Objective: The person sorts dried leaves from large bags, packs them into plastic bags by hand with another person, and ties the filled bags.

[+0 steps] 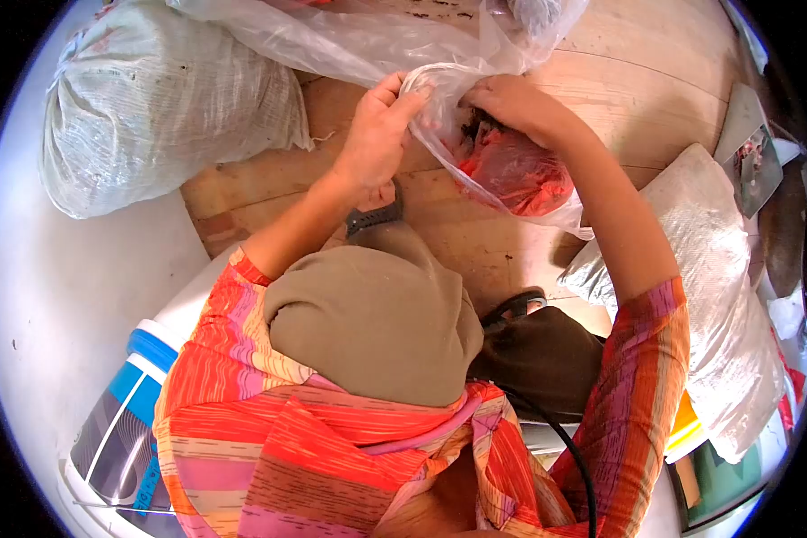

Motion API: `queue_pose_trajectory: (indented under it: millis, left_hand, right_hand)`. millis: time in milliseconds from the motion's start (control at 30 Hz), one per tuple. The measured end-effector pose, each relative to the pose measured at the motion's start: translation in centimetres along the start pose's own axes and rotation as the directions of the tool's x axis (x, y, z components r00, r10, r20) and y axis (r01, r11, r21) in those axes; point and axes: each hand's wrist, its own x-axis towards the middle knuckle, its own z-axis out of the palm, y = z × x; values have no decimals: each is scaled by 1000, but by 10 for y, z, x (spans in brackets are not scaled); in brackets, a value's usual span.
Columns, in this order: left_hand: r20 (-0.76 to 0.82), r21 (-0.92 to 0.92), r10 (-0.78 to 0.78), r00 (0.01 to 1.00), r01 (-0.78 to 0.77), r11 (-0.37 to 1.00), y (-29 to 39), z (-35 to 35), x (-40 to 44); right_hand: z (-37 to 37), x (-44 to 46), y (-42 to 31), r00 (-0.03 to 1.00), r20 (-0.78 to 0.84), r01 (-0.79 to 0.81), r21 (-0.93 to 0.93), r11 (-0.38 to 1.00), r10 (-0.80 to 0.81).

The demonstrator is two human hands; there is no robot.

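Note:
A large clear plastic bag [350, 40] stretches across the top of the view. My left hand [381, 125] pinches its gathered edge between thumb and fingers. To the right, my right hand [508, 103] is bent down at the bag's opening. Its fingers curl inward and their tips are hidden, so what they grip cannot be made out. Just below that hand, bright red crumpled material [520, 175] lies inside clear plastic, with a dark patch near the fingers.
A full white woven sack [170, 108] stands at upper left, another whitish sack [690, 242] at right. Wooden floorboards [439, 211] lie beneath. A blue-and-white bucket [125, 421] is at lower left. A dustpan-like grey piece [751, 152] sits at far right. A black cable [569, 439] crosses my lap.

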Motion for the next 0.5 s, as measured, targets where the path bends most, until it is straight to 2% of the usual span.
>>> queue_pose_trajectory:
  millis: [33,67,100,167,200,233,267,300,333,400,433,500]
  left_hand:
    - [25,53,66,998,-67,996,3,3,-1]
    - [53,106,130,990,-135,985,6,5,-3]
    - [50,105,131,990,-136,985,8,6,-4]
    - [87,242,156,984,-173,955,12,4,-8]
    - [87,244,157,984,-173,954,11,1,-8]
    - [107,332,155,982,-182,925,8,-4,-7]
    - [126,418,152,980,-191,888,5,-8,-7]
    - [123,421,155,980,-193,886,3,-11,-6]
    - [138,472,141,980,-190,861,1,-15,-6]
    - [148,520,136,980,-194,832,3,-19,-6]
    - [181,583,115,977,-201,787,6,-21,-7]
    - [214,642,105,971,-221,734,19,-20,-6]
  right_hand:
    - [4,-1,-6,994,-26,87,-425,901,-108]
    - [9,-7,-10,996,-52,39,-479,877,-73]
    - [13,-15,-10,996,-49,40,-480,876,-73]
    - [18,-24,-9,973,-50,162,-545,823,-224]
    - [18,-23,-9,984,-34,125,-559,820,-174]
    - [17,-27,-8,984,-35,127,-559,819,-177]
    - [15,-36,-6,958,-54,203,-571,795,-283]
    - [13,-43,-6,920,-71,275,-585,763,-386]
    - [10,-48,-9,918,-69,280,-586,761,-391]
    - [3,-57,-15,948,-41,299,-223,928,-315]
    - [2,-60,-13,946,-36,305,-229,924,-321]
    - [3,-64,-7,859,-231,389,-284,876,-456]
